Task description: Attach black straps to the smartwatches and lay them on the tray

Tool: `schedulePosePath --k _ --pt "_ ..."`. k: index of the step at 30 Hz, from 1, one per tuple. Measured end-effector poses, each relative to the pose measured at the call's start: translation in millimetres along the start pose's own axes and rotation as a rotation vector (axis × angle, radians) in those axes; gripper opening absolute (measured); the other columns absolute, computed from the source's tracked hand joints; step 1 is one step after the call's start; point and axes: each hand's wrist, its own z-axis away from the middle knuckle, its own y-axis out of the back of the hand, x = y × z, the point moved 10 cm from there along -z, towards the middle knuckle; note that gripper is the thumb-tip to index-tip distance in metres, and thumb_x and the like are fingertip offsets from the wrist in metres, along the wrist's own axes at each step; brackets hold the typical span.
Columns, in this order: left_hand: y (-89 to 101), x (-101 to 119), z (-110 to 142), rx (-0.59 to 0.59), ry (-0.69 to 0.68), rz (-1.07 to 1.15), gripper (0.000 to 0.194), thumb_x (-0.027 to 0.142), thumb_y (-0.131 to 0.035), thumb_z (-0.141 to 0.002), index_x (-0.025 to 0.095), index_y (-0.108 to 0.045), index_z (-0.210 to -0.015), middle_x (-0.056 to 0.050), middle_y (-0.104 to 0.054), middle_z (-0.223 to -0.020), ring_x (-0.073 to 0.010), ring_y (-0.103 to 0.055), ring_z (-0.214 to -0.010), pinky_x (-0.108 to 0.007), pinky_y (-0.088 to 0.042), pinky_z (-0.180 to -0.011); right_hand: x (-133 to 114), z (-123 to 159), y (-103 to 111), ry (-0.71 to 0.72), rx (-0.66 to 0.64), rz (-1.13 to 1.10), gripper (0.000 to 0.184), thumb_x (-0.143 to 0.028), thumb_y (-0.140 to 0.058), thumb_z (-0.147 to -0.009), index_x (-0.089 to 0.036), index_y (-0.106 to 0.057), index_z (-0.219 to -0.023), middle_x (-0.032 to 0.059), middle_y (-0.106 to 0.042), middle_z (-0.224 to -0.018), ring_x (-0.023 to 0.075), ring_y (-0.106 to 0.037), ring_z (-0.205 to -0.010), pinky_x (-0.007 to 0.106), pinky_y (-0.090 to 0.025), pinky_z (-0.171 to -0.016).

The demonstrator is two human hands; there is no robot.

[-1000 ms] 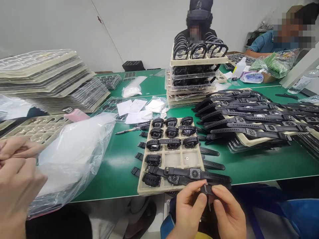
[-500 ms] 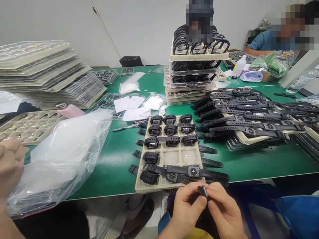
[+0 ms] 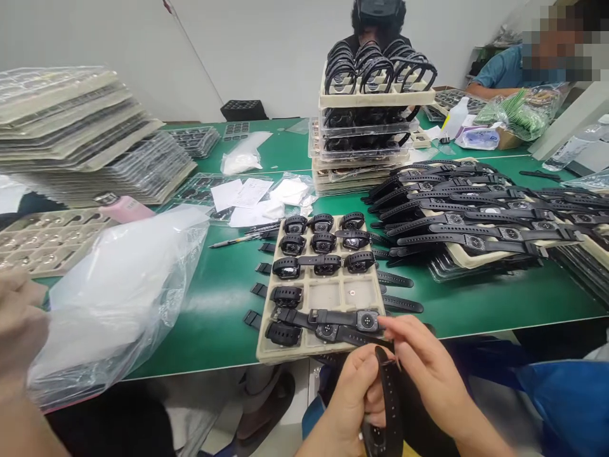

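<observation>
My left hand [image 3: 349,400] grips a black smartwatch with a rubber strap [image 3: 391,406], which hangs down below the table edge with its strap end up. My right hand [image 3: 421,362] is beside it, fingers spread, its fingertips close to the strap's top end and just over the tray corner. In front of me lies a pulp tray [image 3: 318,352] holding several black watches. One watch [image 3: 367,321] lies across its lower compartments, near my right fingertips. Two compartments hold no watch.
A green work mat [image 3: 214,324] carries a pen and papers. A high stack of trays with strapped watches [image 3: 375,95] stands ahead, with more watches [image 3: 476,238] to the right. At left are stacked clear trays [image 3: 80,120], a plastic bag [image 3: 118,298], and a co-worker's hand [image 3: 19,317].
The watch has swung down into a hanging strap in my left hand. My right hand has let go and moved up and right. The view has tilted slightly.
</observation>
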Motion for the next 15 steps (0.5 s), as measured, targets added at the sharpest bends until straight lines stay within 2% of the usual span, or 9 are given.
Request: schedulePosePath --k 2,3,5,9,12,14,15 --pt "-10.1 -7.2 0.8 -0.026 0.087 0.050 0.054 0.058 -0.092 -0.077 0.018 -0.056 -0.083 0.013 -0.035 -0.048 -0.0013 -0.012 -0.040 -0.010 -0.023 -0.036 6.8 -9.7 -15.9 -0.137 -0.186 -0.134 0.023 -0.043 -0.066 -0.105 -0.028 -0.082 -0.108 0.0035 -0.064 -0.098 0.0167 -0.062 -0.090 0.024 -0.051 -0.082" --pt "-13.3 -10.3 1.2 -0.030 0.124 0.063 0.057 0.058 -0.094 -0.074 0.018 -0.054 -0.082 0.013 -0.036 -0.049 -0.0015 -0.013 -0.041 -0.009 -0.025 -0.036 8.5 -12.9 -21.0 -0.190 -0.236 -0.223 0.026 -0.048 -0.072 -0.101 -0.025 -0.083 -0.093 0.0027 -0.063 -0.091 0.0159 -0.061 -0.084 0.023 -0.050 -0.076" --pt "-16.6 -15.2 0.9 -0.041 0.167 0.078 0.059 0.058 -0.096 -0.072 0.019 -0.053 -0.083 0.013 -0.039 -0.050 -0.0020 -0.014 -0.042 -0.009 -0.029 -0.037 10.8 -17.7 -23.9 -0.268 -0.245 -0.380 0.038 -0.054 -0.083 -0.090 -0.020 -0.077 -0.073 0.0007 -0.059 -0.080 0.0134 -0.055 -0.074 0.022 -0.046 -0.068" --pt "-15.5 -15.0 -6.1 -0.129 0.106 0.060 0.051 0.058 -0.089 -0.081 0.021 -0.056 -0.091 0.013 -0.038 -0.049 -0.0025 -0.013 -0.039 -0.009 -0.027 -0.035 9.4 -21.8 -14.0 -0.268 -0.128 -0.427 0.038 -0.050 -0.087 -0.088 -0.019 -0.077 -0.070 0.0000 -0.059 -0.076 0.0117 -0.055 -0.073 0.020 -0.044 -0.070" --pt "-17.6 -14.6 -8.2 -0.258 0.067 0.002 0.048 0.057 -0.089 -0.081 0.019 -0.060 -0.088 0.013 -0.037 -0.045 -0.0021 -0.015 -0.033 -0.012 -0.020 -0.031 9.8 -19.0 -20.8 -0.343 -0.193 -0.510 0.041 -0.052 -0.088 -0.085 -0.017 -0.075 -0.069 -0.0011 -0.056 -0.076 0.0087 -0.053 -0.060 0.020 -0.041 -0.057" --pt "-15.6 -16.2 -7.5 -0.282 0.081 -0.027 0.046 0.054 -0.091 -0.080 0.016 -0.065 -0.087 0.011 -0.038 -0.044 -0.0022 -0.018 -0.032 -0.013 -0.018 -0.030 9.0 -19.0 -22.8 -0.384 -0.224 -0.532 0.044 -0.054 -0.088 -0.083 -0.016 -0.073 -0.067 -0.0018 -0.056 -0.075 0.0060 -0.049 -0.050 0.020 -0.036 -0.049" --pt "-13.3 -16.3 -7.3 -0.269 0.085 -0.034 0.044 0.051 -0.091 -0.080 0.015 -0.067 -0.088 0.011 -0.039 -0.044 -0.0020 -0.018 -0.033 -0.013 -0.019 -0.031 7.8 -21.5 -18.4 -0.373 -0.191 -0.495 0.044 -0.054 -0.088 -0.084 -0.016 -0.073 -0.067 -0.0017 -0.056 -0.075 0.0060 -0.049 -0.050 0.020 -0.037 -0.049"
